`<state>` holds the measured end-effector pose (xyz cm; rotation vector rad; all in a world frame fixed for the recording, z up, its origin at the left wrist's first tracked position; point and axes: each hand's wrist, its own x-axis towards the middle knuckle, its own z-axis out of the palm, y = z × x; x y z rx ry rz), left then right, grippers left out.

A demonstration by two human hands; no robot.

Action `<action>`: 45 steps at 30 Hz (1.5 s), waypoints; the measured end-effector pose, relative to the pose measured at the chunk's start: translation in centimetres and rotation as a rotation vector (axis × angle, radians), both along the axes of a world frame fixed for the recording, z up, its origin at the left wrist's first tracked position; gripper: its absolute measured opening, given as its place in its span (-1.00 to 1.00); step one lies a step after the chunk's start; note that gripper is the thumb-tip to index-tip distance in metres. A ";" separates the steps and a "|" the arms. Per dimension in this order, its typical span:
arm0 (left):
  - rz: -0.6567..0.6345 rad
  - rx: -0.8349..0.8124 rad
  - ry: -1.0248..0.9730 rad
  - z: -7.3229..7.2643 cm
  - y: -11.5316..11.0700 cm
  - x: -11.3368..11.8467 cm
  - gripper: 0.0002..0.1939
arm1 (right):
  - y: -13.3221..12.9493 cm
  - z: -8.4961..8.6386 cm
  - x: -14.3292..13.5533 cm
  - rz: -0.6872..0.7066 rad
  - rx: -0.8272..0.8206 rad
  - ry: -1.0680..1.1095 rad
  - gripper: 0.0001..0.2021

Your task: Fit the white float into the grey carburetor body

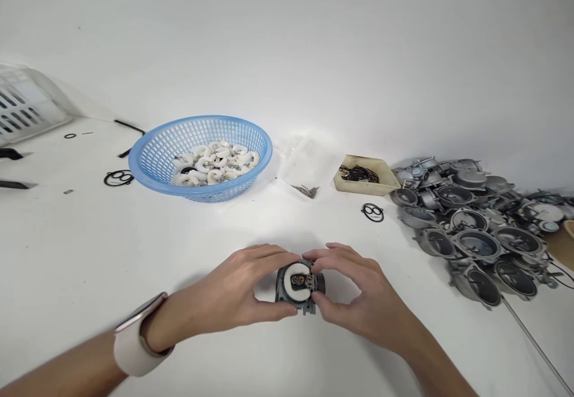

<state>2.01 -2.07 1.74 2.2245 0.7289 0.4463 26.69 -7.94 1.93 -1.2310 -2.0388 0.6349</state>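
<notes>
Left hand [251, 289] and right hand [359, 292] clamp opposite sides of a carburetor body [280, 289], low at centre, seemingly to keep its white C-shaped float [290, 283] seated (face up, handily). Beyond lie a blue basket [215, 192] of floats and a loose black gasket [372, 212]; neither obstructs them.

white crate [33, 105]: cut off left | metal pins [307, 192] (little heap): too small to count
</notes>
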 end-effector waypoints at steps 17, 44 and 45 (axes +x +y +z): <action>0.008 -0.009 0.027 -0.2 0.2 -0.6 -0.34 | -0.1 -0.1 -0.5 -0.034 0.033 0.025 -0.69; 0.046 0.097 -0.010 -0.1 -0.8 0.3 -0.45 | -0.2 0.1 0.3 0.028 -0.033 -0.013 -0.66; 0.057 0.087 -0.025 -0.1 -0.9 0.3 -0.48 | -0.2 0.1 0.3 0.026 -0.031 -0.014 -0.66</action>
